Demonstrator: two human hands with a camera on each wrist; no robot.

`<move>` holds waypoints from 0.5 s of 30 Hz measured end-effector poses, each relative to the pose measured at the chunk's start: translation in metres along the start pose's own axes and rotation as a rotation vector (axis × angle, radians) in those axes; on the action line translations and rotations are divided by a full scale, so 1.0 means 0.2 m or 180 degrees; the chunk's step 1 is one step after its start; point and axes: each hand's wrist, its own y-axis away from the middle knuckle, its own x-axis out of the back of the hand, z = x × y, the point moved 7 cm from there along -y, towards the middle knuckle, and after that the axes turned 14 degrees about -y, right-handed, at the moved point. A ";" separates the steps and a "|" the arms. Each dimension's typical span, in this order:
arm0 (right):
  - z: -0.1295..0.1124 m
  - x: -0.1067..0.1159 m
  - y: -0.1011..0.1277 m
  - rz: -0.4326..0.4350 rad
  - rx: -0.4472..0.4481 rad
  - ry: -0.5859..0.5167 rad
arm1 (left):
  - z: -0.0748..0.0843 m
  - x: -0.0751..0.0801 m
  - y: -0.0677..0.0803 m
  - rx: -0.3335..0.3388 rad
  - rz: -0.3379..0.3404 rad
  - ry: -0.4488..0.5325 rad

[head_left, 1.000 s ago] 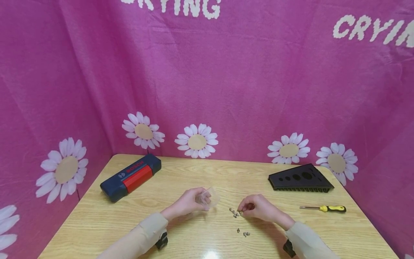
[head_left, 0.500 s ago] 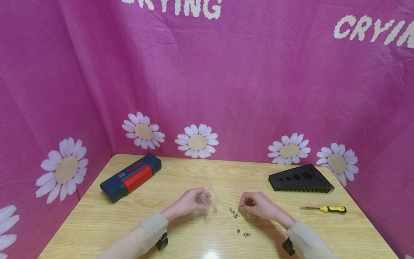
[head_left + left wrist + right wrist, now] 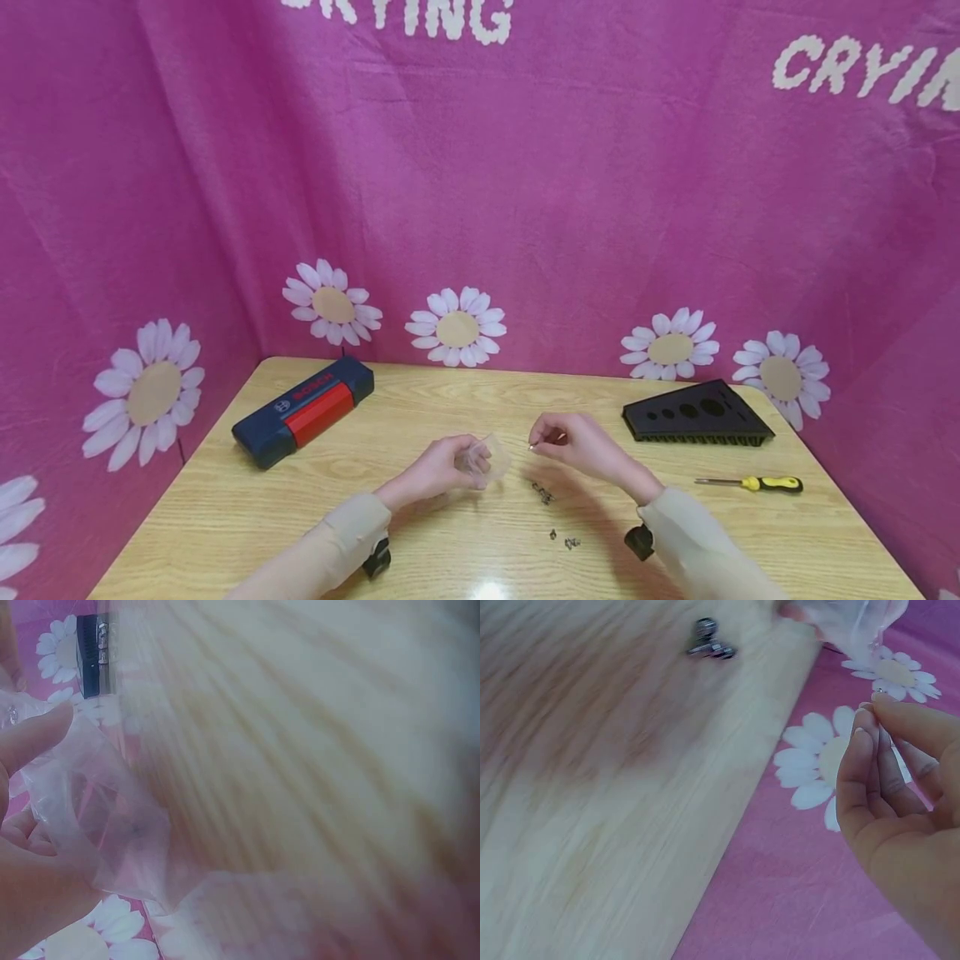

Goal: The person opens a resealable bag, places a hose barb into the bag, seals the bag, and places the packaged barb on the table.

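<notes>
My left hand (image 3: pixel 435 473) grips a clear plastic bag (image 3: pixel 497 461) above the middle of the table, its mouth turned towards the right. In the left wrist view the thumb lies over the crumpled film of the bag (image 3: pixel 112 817). Just right of the bag, my right hand (image 3: pixel 583 443) pinches a small shiny screw (image 3: pixel 532 447) between thumb and fingertips. Only a glint of that screw (image 3: pixel 880 691) shows in the right wrist view. Below the right hand lies a small cluster of metal screws (image 3: pixel 543 494). Nearer the front are a single screw (image 3: pixel 552 534) and another little group (image 3: pixel 572 543).
A dark blue and red Bosch case (image 3: pixel 303 412) lies at the back left of the wooden table (image 3: pixel 450 396). At the back right stands a black holder with round holes (image 3: pixel 697 413). A yellow and black screwdriver (image 3: pixel 772 483) lies in front of it. Pink cloth (image 3: pixel 525 208) hangs behind.
My right hand has picked a screw from the cluster, then lifted it and moved left and away towards the bag. The left hand and bag have stayed in place.
</notes>
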 end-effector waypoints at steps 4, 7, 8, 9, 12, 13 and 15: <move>-0.04 -0.03 -0.05 -0.0014 0.0026 -0.0028 | -0.01 -0.01 0.00 0.0063 -0.0057 0.0036; -0.07 -0.07 -0.08 -0.0045 0.0088 -0.0028 | -0.02 -0.02 -0.01 0.0078 -0.0082 0.0046; -0.08 -0.08 -0.10 -0.0056 0.0119 -0.0022 | -0.01 -0.02 -0.01 0.0060 -0.0080 0.0033; -0.09 -0.09 -0.11 -0.0068 0.0145 -0.0023 | -0.01 -0.02 -0.01 0.0039 -0.0076 0.0015; -0.12 -0.12 -0.13 -0.0127 0.0255 -0.0043 | 0.00 -0.02 -0.01 -0.0030 -0.0056 -0.0067; -0.13 -0.14 -0.14 -0.0148 0.0279 -0.0060 | 0.00 -0.01 -0.01 -0.0053 -0.0052 -0.0083; -0.14 -0.16 -0.15 -0.0186 0.0315 -0.0102 | 0.00 -0.01 -0.01 -0.0074 -0.0056 -0.0089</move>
